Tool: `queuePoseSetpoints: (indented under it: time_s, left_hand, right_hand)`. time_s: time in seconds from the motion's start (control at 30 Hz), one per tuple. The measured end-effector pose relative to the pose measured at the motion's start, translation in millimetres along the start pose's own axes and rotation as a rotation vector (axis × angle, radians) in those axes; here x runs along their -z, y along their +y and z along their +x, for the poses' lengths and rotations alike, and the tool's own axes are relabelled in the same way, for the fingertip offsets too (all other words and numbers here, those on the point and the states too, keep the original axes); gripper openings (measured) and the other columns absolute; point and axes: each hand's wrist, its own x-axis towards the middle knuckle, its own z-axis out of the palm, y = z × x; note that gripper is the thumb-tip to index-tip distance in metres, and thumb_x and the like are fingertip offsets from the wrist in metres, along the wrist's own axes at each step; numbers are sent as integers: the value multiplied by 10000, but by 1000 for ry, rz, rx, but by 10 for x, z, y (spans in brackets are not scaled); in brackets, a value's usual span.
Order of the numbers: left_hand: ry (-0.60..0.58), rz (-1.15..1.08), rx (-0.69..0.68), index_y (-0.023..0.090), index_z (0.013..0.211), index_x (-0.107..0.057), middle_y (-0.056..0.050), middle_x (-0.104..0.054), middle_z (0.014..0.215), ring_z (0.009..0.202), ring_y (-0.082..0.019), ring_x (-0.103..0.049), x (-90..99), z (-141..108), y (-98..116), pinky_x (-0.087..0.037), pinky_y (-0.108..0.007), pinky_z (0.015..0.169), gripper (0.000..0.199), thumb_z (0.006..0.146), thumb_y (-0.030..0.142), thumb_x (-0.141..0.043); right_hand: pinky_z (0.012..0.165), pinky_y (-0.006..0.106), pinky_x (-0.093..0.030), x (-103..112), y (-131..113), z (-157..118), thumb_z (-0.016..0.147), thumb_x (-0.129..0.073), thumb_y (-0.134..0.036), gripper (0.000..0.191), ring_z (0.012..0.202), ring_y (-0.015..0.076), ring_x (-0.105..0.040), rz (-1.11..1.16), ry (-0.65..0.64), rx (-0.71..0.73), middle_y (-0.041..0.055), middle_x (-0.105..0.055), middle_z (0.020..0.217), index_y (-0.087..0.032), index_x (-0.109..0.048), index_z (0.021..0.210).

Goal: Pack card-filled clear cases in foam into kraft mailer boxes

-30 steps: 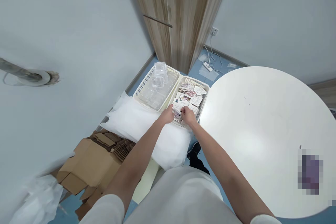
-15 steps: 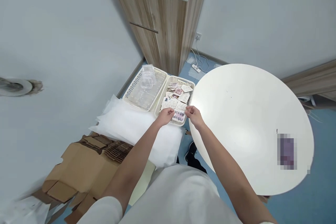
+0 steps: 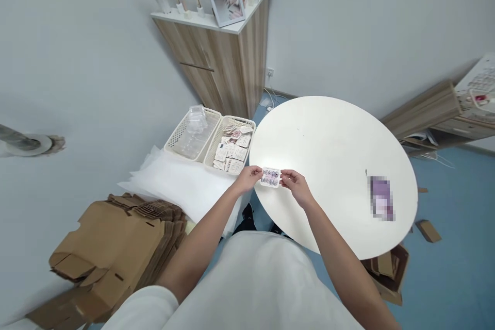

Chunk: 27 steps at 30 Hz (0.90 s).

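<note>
Between my two hands is a small pack of press-on nails (image 3: 270,177), showing two rows of purple-toned nails on a white backing. My left hand (image 3: 249,178) pinches its left edge, and my right hand (image 3: 295,184) pinches its right edge. The pack is over the left rim of the round white table (image 3: 328,134); whether it touches the tabletop I cannot tell. Left of it, a cream basket (image 3: 252,131) is filled with loose white cards and similar packs (image 3: 231,150). Beside that stands a second basket (image 3: 170,140) with clear plastic boxes (image 3: 196,119).
White foam sheets (image 3: 185,178) lie in front of the baskets, near stacked flat cardboard boxes (image 3: 116,237). A pixelated purple item (image 3: 381,198) is on the table's right side. Behind is a wooden cabinet (image 3: 216,72) with picture frames. An open carton (image 3: 392,273) sits under the table.
The pack has moved from over the card basket to the table's left edge, with both hands still on it. My view has shifted right and up, showing more of the cabinet top.
</note>
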Motion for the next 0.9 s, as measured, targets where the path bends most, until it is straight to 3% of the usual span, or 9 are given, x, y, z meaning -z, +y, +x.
queuePoseSetpoints:
  time_s: [0.27,0.5,0.6,0.7,0.8,0.9]
  left_hand:
    - [-141,57,-81,133,764,-591,-6,-583,704,643,-110,-512,-852,-68,246,-399,-236,623,212,703,325,-527]
    - [-267,85,-70,135,773,-606,-8,-591,715,657,-116,-523,-1413,-150,322,-398,-243,623,215,693,325,-546]
    - [-229,10,-28,134,814,-605,-26,-603,750,678,-117,-537,-1590,-180,311,-405,-251,648,225,684,317,-577]
    - [-175,-110,59,144,895,-590,-44,-611,803,686,-110,-544,-1750,-257,250,-409,-251,643,285,710,360,-568]
    - [-189,-235,120,157,946,-570,-59,-621,863,738,-119,-565,-1907,-376,159,-420,-258,664,347,680,375,-620]
    - [-184,-280,105,138,906,-586,-67,-630,824,740,-129,-579,-2040,-456,82,-430,-269,687,349,647,359,-663]
  right_hand:
    - [731,320,-462,764,54,-516,666,-609,-389,326,709,118,-582,28,98,62,30,-603,858,-196,-587,928]
    - [674,299,-450,1290,183,-792,659,-616,-385,306,625,98,-537,4,141,61,-3,-581,720,-198,-613,901]
    - [649,295,-452,1410,254,-854,635,-638,-374,298,593,93,-523,29,159,61,-11,-566,686,-192,-620,871]
    - [636,293,-464,1466,314,-909,615,-654,-372,301,587,93,-533,96,256,59,-10,-561,698,-187,-613,849]
    - [642,298,-483,1456,375,-984,597,-666,-379,333,616,109,-571,199,351,57,-19,-549,702,-191,-583,859]
    - [673,317,-499,1374,449,-1080,579,-684,-370,397,671,139,-610,302,364,65,-43,-525,687,-210,-524,905]
